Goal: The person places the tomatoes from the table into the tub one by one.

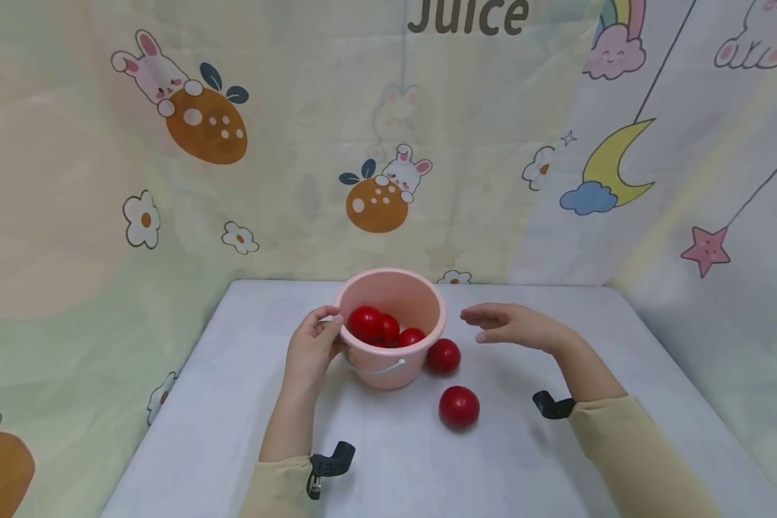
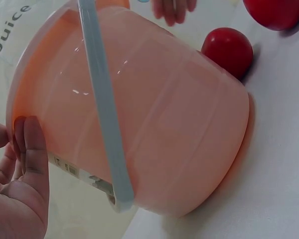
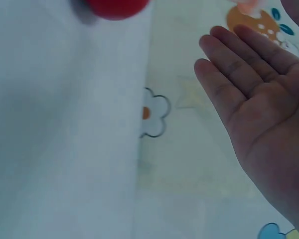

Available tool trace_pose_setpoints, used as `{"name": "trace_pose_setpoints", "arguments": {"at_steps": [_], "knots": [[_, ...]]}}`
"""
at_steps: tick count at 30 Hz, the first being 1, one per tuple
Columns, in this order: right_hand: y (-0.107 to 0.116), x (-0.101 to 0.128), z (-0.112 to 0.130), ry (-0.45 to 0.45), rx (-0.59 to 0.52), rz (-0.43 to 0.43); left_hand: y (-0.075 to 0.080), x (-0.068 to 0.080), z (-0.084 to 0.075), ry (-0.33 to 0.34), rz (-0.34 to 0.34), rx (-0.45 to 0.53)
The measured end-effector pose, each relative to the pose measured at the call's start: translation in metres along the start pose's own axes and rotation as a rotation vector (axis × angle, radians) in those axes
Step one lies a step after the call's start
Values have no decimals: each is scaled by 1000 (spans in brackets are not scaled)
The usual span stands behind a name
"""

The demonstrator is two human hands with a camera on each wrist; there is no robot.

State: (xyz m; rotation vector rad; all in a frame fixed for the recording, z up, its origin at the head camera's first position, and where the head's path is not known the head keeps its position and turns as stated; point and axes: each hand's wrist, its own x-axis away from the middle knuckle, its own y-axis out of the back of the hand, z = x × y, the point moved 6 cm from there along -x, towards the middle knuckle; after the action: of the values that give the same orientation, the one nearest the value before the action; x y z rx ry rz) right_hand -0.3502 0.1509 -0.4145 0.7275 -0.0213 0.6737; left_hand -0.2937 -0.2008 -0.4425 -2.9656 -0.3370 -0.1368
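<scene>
A pink plastic bucket (image 1: 375, 365) with a pale handle (image 2: 102, 99) stands on the white table, several smooth red balls (image 1: 365, 324) inside it. My left hand (image 1: 312, 349) pinches the bucket's rim at its left side, thumb and fingers on either side of the wall in the left wrist view. To the bucket's right, my right hand (image 1: 514, 325) hovers above the table with fingers extended and nothing in it; its bare palm (image 3: 276, 112) shows in the right wrist view. One red ball (image 1: 443, 357) lies close beside the bucket's base, and another red ball (image 1: 460, 408) rests nearer to me.
The white table (image 1: 388, 467) carries the bucket and the loose balls. Behind it hangs a printed cloth (image 1: 298, 180) with rabbits, flowers and a moon, also along both sides. A black wrist strap mount (image 1: 332, 460) sits on the left forearm, a similar mount (image 1: 552, 405) on the right.
</scene>
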Motion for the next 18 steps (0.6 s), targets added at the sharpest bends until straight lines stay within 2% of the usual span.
{"name": "trace_pose_setpoints", "arguments": {"at_steps": [9,18], "knots": [[-34,-15,-35,-41,-74,-39,0,0,0,-2,-1,15],[-55,-25,-51,-70,-112,-68,0,-2,3,3,-7,9]]}}
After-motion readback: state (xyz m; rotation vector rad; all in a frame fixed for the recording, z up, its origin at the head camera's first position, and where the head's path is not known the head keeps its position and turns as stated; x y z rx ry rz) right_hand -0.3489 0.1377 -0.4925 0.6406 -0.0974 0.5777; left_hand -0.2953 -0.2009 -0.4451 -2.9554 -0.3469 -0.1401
